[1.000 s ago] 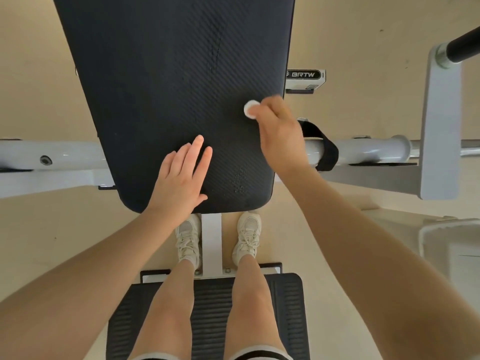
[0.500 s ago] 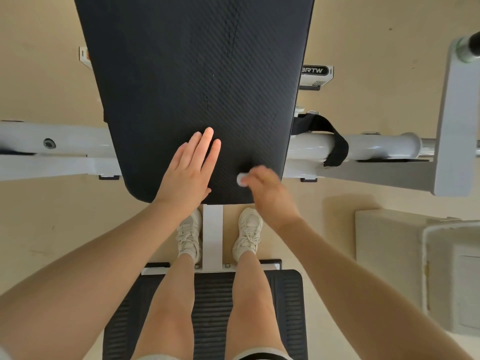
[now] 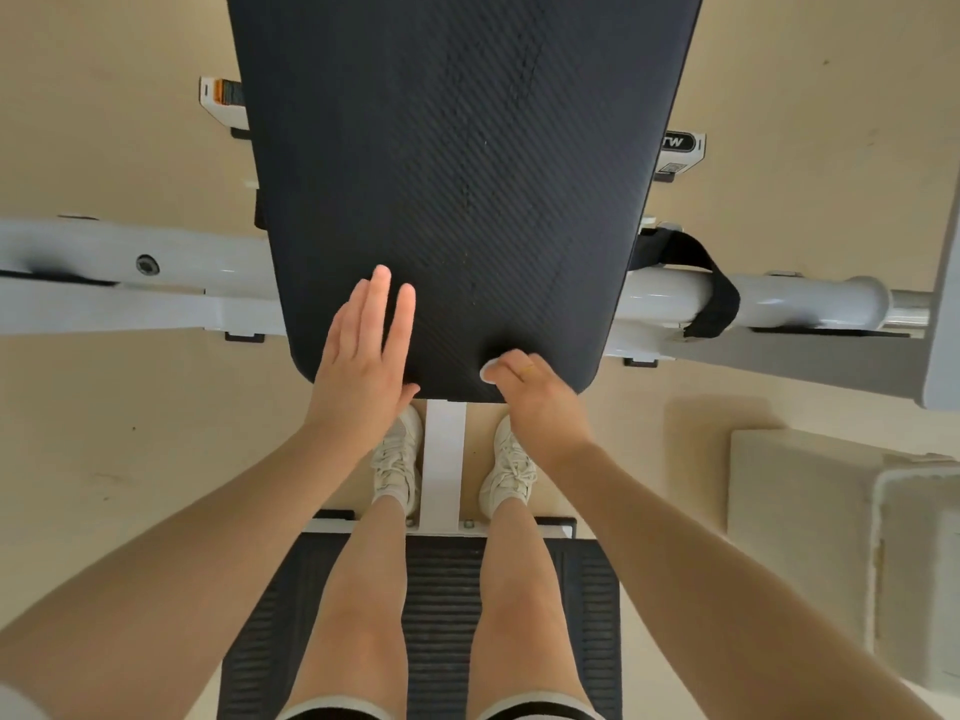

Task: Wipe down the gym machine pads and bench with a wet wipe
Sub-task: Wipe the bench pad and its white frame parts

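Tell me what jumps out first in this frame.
The big black bench pad fills the upper middle. At its near edge the left hand lies flat on it, fingers straight, while the right hand pinches a small white wipe against the pad. A white frame tube with a black strap runs off to the right.

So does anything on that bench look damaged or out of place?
Mostly no. The black textured bench pad shows faint dotted streaks down its middle, either wear or wipe marks; I cannot tell which. A black strap hangs loosely looped round the white frame tube at right. Nothing looks spilled or broken.
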Tool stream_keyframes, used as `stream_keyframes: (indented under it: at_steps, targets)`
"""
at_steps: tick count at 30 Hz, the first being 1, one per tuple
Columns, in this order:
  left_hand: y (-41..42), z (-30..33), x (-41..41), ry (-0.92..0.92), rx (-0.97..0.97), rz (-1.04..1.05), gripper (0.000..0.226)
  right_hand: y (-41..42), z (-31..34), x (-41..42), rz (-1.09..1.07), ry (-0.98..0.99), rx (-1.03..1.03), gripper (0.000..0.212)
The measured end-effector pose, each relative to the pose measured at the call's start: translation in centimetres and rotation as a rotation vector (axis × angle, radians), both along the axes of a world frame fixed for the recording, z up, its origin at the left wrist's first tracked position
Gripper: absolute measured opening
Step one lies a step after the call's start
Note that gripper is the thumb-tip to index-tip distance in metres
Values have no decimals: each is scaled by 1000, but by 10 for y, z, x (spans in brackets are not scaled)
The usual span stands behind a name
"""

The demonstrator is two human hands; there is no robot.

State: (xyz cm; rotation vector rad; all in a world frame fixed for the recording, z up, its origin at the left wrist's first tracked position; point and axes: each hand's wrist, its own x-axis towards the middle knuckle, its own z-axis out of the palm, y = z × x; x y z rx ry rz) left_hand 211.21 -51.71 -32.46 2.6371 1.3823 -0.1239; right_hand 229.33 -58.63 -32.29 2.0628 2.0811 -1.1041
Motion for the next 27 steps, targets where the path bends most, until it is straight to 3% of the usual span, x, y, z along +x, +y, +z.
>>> stream_keyframes:
  at_steps: [3, 6, 9, 12, 16, 20, 22, 24, 27]
  targets:
    - [2, 3, -2, 47, -5, 187, 107, 13, 6, 5, 23, -5, 77, 43]
    - [8, 4, -4, 12, -81, 377, 116, 46, 25, 14, -174, 57, 360, 20]
    - [9, -1, -5, -16, -134, 373, 114, 92, 45, 18, -315, 85, 541, 28]
    - [11, -5, -7, -26, -132, 358, 113, 118, 40, 10, -398, 83, 477, 19]
    - [12, -6, -11, -28, -106, 317, 115, 79, 11, -15, -224, 16, 381, 23]
    - [12, -7, -11, -26, -120, 315, 115, 13, -2, -33, -65, 46, -65, 39]
    - [12, -5, -11, -35, -115, 307, 114, 5, -2, -36, -116, 57, -119, 42]
    - [16, 2, -9, -63, -97, 281, 114, 22, 9, -33, -152, 79, 49, 33]
    - [34, 19, -2, -82, -55, 245, 112, 79, 44, -15, -373, 131, 387, 14]
